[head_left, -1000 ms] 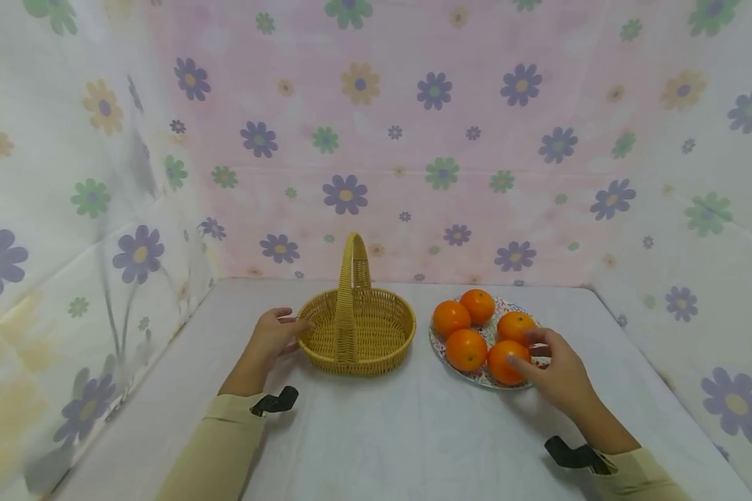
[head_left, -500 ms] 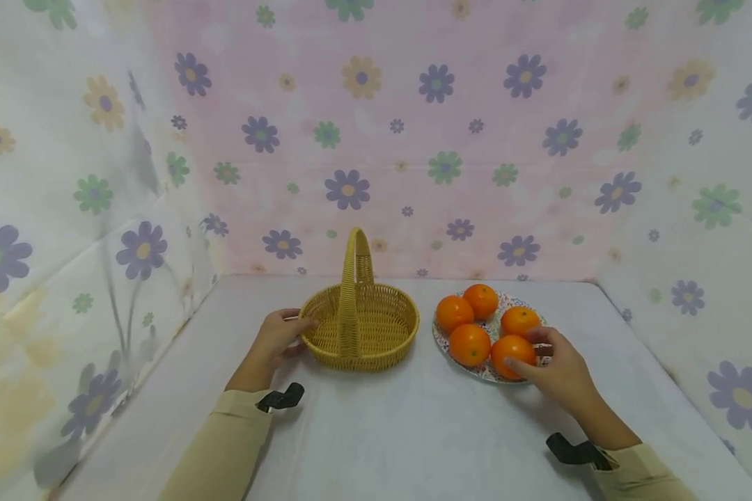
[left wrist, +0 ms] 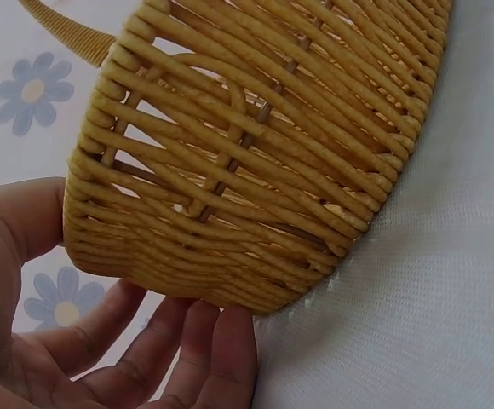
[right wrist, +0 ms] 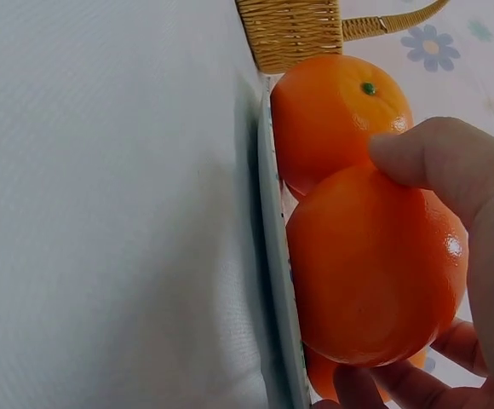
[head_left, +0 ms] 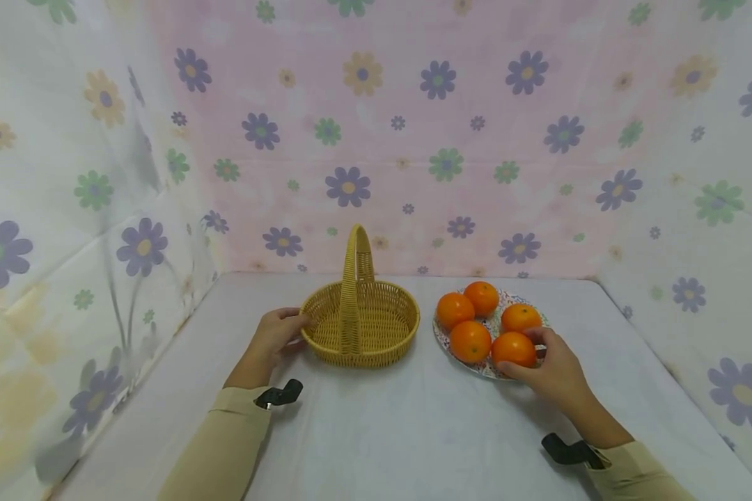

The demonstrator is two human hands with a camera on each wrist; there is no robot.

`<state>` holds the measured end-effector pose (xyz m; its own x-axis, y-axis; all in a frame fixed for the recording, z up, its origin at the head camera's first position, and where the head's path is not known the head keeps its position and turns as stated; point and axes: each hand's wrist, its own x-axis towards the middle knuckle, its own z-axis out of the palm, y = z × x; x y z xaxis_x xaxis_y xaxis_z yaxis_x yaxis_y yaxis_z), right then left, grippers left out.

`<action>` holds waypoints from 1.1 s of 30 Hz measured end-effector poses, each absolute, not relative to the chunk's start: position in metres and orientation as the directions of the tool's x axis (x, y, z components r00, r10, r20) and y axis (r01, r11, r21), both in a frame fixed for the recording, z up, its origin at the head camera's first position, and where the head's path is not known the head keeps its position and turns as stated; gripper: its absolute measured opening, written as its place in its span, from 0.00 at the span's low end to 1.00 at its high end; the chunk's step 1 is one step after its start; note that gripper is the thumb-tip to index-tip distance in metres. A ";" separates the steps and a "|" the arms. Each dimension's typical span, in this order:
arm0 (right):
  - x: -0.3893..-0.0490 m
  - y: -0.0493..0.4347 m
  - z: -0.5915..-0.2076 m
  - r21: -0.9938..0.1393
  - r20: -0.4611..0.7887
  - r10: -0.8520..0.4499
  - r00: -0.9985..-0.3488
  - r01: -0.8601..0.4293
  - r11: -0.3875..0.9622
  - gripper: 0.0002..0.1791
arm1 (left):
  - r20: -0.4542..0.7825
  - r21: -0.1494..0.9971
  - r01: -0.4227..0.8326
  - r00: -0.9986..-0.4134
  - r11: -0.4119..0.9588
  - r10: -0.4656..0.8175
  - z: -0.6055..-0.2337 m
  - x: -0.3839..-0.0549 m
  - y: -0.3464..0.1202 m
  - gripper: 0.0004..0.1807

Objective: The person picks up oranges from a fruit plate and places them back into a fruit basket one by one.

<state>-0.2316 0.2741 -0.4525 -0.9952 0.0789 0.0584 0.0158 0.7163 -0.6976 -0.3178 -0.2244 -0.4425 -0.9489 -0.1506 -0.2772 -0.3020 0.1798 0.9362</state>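
A yellow wicker basket (head_left: 382, 327) with a tall arched handle stands on the table. At its left end, my left hand (head_left: 276, 339) grips it, thumb over the rim and fingertips (left wrist: 230, 332) against the outer weave. On the right, a patterned plate (head_left: 439, 335) carries several oranges (head_left: 470, 342). My right hand (head_left: 554, 365) holds the orange nearest the plate's front right (head_left: 512, 350), with the thumb (right wrist: 434, 153) on one side and the fingers curled round the other. In the right wrist view this orange (right wrist: 370, 264) sits close over the plate, partly covering its neighbours.
The table (head_left: 401, 431) has a white cover. Flower-printed cloth (head_left: 376, 139) hangs behind it and along both sides. Dark wrist mounts (head_left: 280, 394) stick out from the sleeves. A narrow gap lies between the basket and the plate.
My right thumb has moved down along the front of the orange. My left hand has stayed at the basket's rim. The head view has shifted slightly, so everything sits a little higher.
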 end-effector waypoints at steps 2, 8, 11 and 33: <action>-0.232 0.274 -0.451 -0.698 0.045 0.086 -0.995 0.031 0.715 0.56 | -0.275 0.939 -0.298 -0.950 0.170 -0.149 -0.442 -0.318 -0.224 0.34; -0.228 0.272 -0.448 -0.706 0.011 0.115 -0.993 0.074 0.705 0.56 | -0.267 0.943 -0.290 -0.952 0.162 -0.149 -0.442 -0.318 -0.226 0.32; -0.226 0.273 -0.445 -0.709 0.021 0.126 -0.992 0.074 0.702 0.58 | -0.261 0.944 -0.284 -0.954 0.168 -0.144 -0.442 -0.318 -0.226 0.33; -0.222 0.272 -0.445 -0.703 0.212 0.086 -0.973 -0.091 0.706 0.50 | -0.261 0.937 -0.280 -0.959 0.210 -0.114 -0.446 -0.317 -0.229 0.32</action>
<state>-0.2222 0.2720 -0.4446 -0.9734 0.0861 0.2125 -0.0909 0.7058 -0.7025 -0.3171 -0.2287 -0.4461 -0.9585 -0.1142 -0.2612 -0.2803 0.2103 0.9366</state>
